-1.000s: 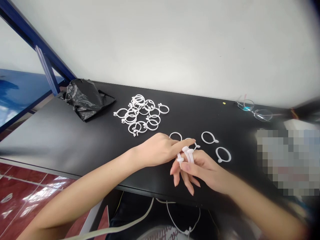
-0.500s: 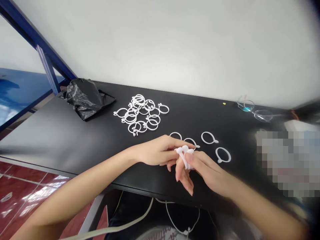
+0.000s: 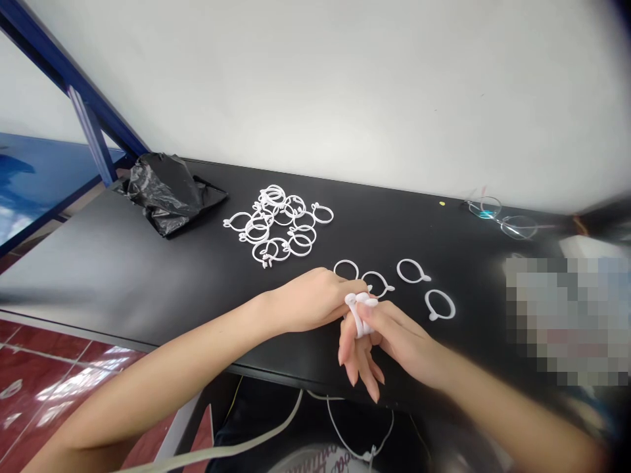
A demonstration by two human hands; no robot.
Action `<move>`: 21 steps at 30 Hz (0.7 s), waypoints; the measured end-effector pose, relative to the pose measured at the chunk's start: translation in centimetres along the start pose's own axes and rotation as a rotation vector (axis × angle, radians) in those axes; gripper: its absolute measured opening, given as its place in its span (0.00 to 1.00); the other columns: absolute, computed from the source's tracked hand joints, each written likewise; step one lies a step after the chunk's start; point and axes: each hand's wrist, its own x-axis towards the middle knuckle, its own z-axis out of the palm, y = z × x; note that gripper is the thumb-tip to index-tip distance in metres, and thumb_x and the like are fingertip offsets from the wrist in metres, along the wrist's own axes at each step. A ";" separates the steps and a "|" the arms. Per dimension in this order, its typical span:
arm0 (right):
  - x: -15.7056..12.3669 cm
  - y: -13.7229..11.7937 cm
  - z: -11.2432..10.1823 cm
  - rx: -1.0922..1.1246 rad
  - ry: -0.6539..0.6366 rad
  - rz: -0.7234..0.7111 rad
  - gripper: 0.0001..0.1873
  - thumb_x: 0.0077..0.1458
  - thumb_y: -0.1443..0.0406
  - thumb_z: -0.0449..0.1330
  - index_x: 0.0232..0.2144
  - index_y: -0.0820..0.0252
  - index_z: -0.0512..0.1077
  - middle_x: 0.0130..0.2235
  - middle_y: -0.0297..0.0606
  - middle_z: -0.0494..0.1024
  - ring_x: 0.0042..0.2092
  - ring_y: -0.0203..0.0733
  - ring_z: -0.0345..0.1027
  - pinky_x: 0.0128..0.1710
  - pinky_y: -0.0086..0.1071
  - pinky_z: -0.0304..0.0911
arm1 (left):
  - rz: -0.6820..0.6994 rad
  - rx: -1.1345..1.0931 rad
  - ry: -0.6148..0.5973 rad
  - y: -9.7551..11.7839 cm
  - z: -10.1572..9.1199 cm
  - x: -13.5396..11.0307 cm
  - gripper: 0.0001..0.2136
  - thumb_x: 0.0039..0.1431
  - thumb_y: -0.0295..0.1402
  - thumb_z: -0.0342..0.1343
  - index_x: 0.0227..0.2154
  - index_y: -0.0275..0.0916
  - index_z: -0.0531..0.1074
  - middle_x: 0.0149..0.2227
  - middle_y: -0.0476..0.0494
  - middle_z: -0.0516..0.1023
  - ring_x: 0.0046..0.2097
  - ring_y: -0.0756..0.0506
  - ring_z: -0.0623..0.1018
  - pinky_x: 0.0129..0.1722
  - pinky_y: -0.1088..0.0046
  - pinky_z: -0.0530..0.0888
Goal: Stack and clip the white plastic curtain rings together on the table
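Observation:
In front of me, my right hand (image 3: 407, 345) holds a small bunch of white plastic rings with eyelet tabs (image 3: 363, 328), which look like curtain rings. They sit around its finger, with the thumb pressed against them and the other fingers hanging down. My left hand (image 3: 313, 299) is curled against the bunch from the left; its fingertips are mostly hidden behind the rings and my right hand. Just beyond my hands lie several loose rings (image 3: 426, 279), one partly covered by my left hand.
Farther back on the black table (image 3: 197, 282) lies a pile of similar rings (image 3: 300, 255). A crumpled black plastic bag (image 3: 165, 194) is at the left, eyeglasses (image 3: 518, 227) at the back right. A blurred-out item (image 3: 566, 322) occupies the right side. A white wall (image 3: 315, 85) rises behind.
Both hands have shifted slightly left and down together. My left fingers, stretched over the rings before, are now drawn in and curled. The loose rings have stayed in place.

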 end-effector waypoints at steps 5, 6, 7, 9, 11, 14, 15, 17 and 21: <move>-0.1 0.1 0.2 -0.029 0.007 -0.033 0.34 0.67 0.49 0.42 0.25 0.67 0.74 0.20 0.38 0.74 0.18 0.34 0.66 0.18 0.26 0.58 | 0.069 0.138 0.000 -0.2 0.2 -0.1 0.11 0.68 0.29 0.45 0.29 0.36 0.65 0.23 0.52 0.67 0.22 0.53 0.64 0.23 0.78 0.61; -0.1 0.1 0.3 -0.058 0.028 -0.046 0.34 0.68 0.50 0.42 0.23 0.66 0.73 0.18 0.36 0.71 0.17 0.33 0.64 0.18 0.27 0.58 | 0.069 0.136 -0.004 -0.1 0.2 -0.1 0.11 0.68 0.29 0.44 0.29 0.36 0.65 0.23 0.52 0.67 0.22 0.53 0.63 0.23 0.77 0.61; -0.2 0.2 0.4 -0.101 0.058 -0.070 0.33 0.68 0.50 0.42 0.21 0.65 0.71 0.16 0.33 0.68 0.17 0.33 0.61 0.19 0.28 0.57 | 0.058 0.123 -0.008 -0.1 0.2 -0.1 0.11 0.68 0.29 0.44 0.29 0.36 0.64 0.23 0.52 0.66 0.21 0.53 0.62 0.23 0.77 0.60; -0.3 0.3 0.6 -0.221 0.122 -0.163 0.33 0.69 0.53 0.43 0.15 0.61 0.64 0.13 0.29 0.60 0.17 0.31 0.55 0.21 0.29 0.55 | 0.039 0.071 -0.015 0.1 0.2 -0.1 0.11 0.68 0.30 0.44 0.28 0.37 0.63 0.22 0.53 0.65 0.21 0.53 0.60 0.22 0.77 0.58; -0.3 0.4 0.8 -0.342 0.167 -0.290 0.32 0.69 0.56 0.43 0.13 0.58 0.58 0.13 0.28 0.56 0.18 0.31 0.51 0.23 0.30 0.54 | 0.054 0.004 -0.022 0.1 0.2 -0.1 0.11 0.68 0.30 0.44 0.28 0.38 0.62 0.22 0.53 0.64 0.21 0.54 0.60 0.23 0.77 0.58; -0.3 0.7 0.9 -0.472 0.172 -0.428 0.30 0.70 0.60 0.41 0.14 0.58 0.56 0.15 0.29 0.57 0.20 0.32 0.51 0.25 0.31 0.54 | 0.103 -0.044 -0.021 0.1 0.3 0.0 0.11 0.67 0.30 0.44 0.27 0.38 0.61 0.22 0.53 0.64 0.21 0.54 0.60 0.23 0.77 0.59; -0.3 0.8 0.8 -0.508 0.167 -0.449 0.30 0.70 0.61 0.41 0.14 0.57 0.56 0.15 0.29 0.57 0.20 0.32 0.52 0.26 0.32 0.54 | 0.105 -0.050 -0.020 0.0 0.3 0.0 0.11 0.66 0.30 0.44 0.26 0.38 0.61 0.22 0.53 0.64 0.21 0.54 0.60 0.23 0.77 0.59; -0.3 1.0 0.6 -0.571 0.157 -0.482 0.29 0.70 0.62 0.40 0.15 0.57 0.56 0.16 0.29 0.57 0.20 0.33 0.52 0.26 0.32 0.54 | 0.090 -0.075 -0.021 0.0 0.4 0.0 0.11 0.66 0.31 0.44 0.26 0.37 0.63 0.22 0.52 0.66 0.22 0.53 0.61 0.24 0.77 0.60; -0.5 1.3 0.3 -0.655 0.117 -0.588 0.25 0.69 0.63 0.40 0.18 0.56 0.56 0.18 0.29 0.58 0.21 0.34 0.50 0.25 0.32 0.52 | 0.008 -0.215 0.012 0.3 0.4 0.1 0.18 0.70 0.34 0.39 0.27 0.35 0.68 0.23 0.49 0.72 0.24 0.53 0.68 0.27 0.79 0.67</move>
